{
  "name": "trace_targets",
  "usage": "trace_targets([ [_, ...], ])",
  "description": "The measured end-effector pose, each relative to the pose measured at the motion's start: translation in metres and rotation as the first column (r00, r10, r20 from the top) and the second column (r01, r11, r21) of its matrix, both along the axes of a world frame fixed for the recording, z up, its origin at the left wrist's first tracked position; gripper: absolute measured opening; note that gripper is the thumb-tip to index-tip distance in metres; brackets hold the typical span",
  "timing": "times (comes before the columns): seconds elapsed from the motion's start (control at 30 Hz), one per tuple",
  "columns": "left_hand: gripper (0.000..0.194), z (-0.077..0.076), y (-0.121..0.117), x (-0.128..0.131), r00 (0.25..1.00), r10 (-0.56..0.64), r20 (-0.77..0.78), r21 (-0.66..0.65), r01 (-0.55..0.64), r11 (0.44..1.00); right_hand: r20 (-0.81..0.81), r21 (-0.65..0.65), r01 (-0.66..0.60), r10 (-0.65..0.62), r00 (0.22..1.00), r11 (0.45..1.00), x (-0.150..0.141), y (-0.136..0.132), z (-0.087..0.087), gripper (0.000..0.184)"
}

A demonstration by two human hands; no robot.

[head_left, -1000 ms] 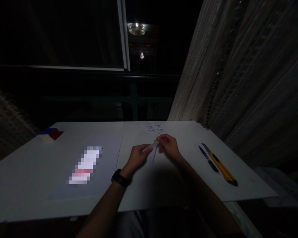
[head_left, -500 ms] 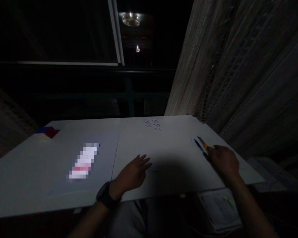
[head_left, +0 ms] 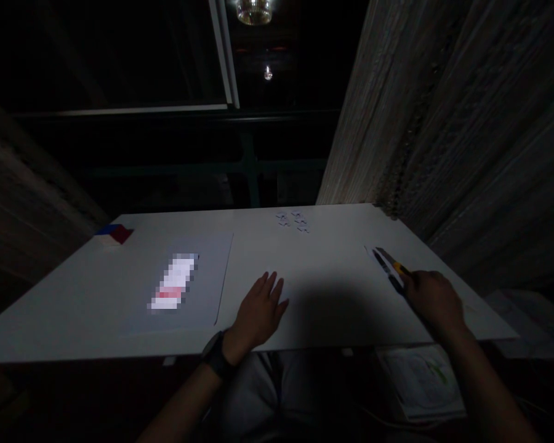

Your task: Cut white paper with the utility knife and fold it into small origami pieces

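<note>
My left hand point(head_left: 261, 311), with a dark watch point(head_left: 218, 355) on its wrist, lies palm down near the table's front edge. Its fingers are spread and hold nothing. A tiny white bit shows just beyond its fingertips. On the right, my right hand point(head_left: 434, 301) has its fingers bent around the near end of a yellow utility knife point(head_left: 401, 267). The blade end points away from me, to the left. Close beside the knife lies a dark pen point(head_left: 388, 271), its near end by my fingers. Darkness hides most of the right fingertips.
A white table point(head_left: 253, 240) carries several small marked pieces point(head_left: 293, 221) at the back. On the left, a lit blurred screen point(head_left: 175, 283) rests on a pale sheet point(head_left: 216, 277), near a blue, red and white block point(head_left: 113, 234). A curtain point(head_left: 351, 141) hangs behind.
My right hand has slid back along the utility knife, so more of its yellow handle shows. My left hand has turned, its fingers pointing more forward. The camera view has shifted.
</note>
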State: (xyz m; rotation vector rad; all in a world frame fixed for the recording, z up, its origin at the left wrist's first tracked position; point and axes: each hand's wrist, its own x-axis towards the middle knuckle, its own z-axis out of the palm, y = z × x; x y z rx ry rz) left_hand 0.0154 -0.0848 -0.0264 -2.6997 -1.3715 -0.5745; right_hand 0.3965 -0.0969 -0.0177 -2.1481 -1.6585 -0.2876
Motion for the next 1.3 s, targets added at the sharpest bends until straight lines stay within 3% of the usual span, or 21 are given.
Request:
trace_targets([
  [0.13,0.042,0.005,0.002,-0.002,1.000,0.003,0.028,0.004,-0.003,1.000,0.134,-0.080,0.115,-0.104,0.986,0.990,-0.007,-0.008,0.018,0.046],
  [0.27,0.044,0.009,0.001,0.004,0.998,0.060,0.029,-0.006,-0.060,0.998,0.070,-0.054,0.114,-0.110,0.991,0.992,-0.036,-0.019,0.041,0.043],
  [0.37,0.048,0.010,-0.002,0.008,0.994,0.111,0.017,-0.001,-0.111,0.994,-0.029,-0.093,-0.199,0.197,0.980,0.976,-0.071,-0.023,0.043,0.037],
  [0.43,0.048,0.009,-0.004,0.009,0.985,0.171,0.015,0.013,-0.171,0.985,-0.100,-0.179,-0.440,0.429,0.898,0.880,-0.096,-0.025,0.040,0.029],
  [0.5,0.048,0.008,-0.006,0.009,0.970,0.242,0.022,0.027,-0.243,0.970,-0.141,-0.212,-0.555,0.537,0.832,0.804,-0.117,-0.025,0.036,0.027],
  [0.63,0.048,0.007,-0.012,0.011,0.949,0.304,0.079,0.067,-0.310,0.948,-0.132,-0.194,-0.681,0.669,0.732,0.706,-0.139,-0.020,0.031,0.032],
  [0.77,0.038,0.012,-0.022,0.010,0.970,0.197,0.141,0.053,-0.206,0.977,-0.090,-0.136,-0.756,0.752,0.653,0.640,-0.139,-0.008,0.019,0.044],
  [0.87,0.033,0.019,-0.031,0.004,0.996,0.014,0.083,-0.079,-0.008,0.997,-0.083,-0.148,-0.764,0.762,0.642,0.627,-0.136,0.002,0.013,0.046],
  [0.93,0.038,0.023,-0.034,-0.002,0.998,-0.045,0.034,-0.148,0.049,0.988,-0.073,-0.195,-0.764,0.767,0.637,0.616,-0.136,0.006,0.015,0.049],
  [1.1,0.048,0.028,-0.033,-0.012,0.994,-0.105,-0.029,-0.242,0.095,0.966,-0.023,-0.365,-0.712,0.759,0.651,0.600,-0.141,0.011,0.025,0.058],
  [1.3,0.050,0.028,-0.033,-0.012,0.994,-0.101,-0.043,-0.280,0.085,0.956,-0.018,-0.354,-0.722,0.767,0.641,0.594,-0.140,0.005,0.015,0.064],
])
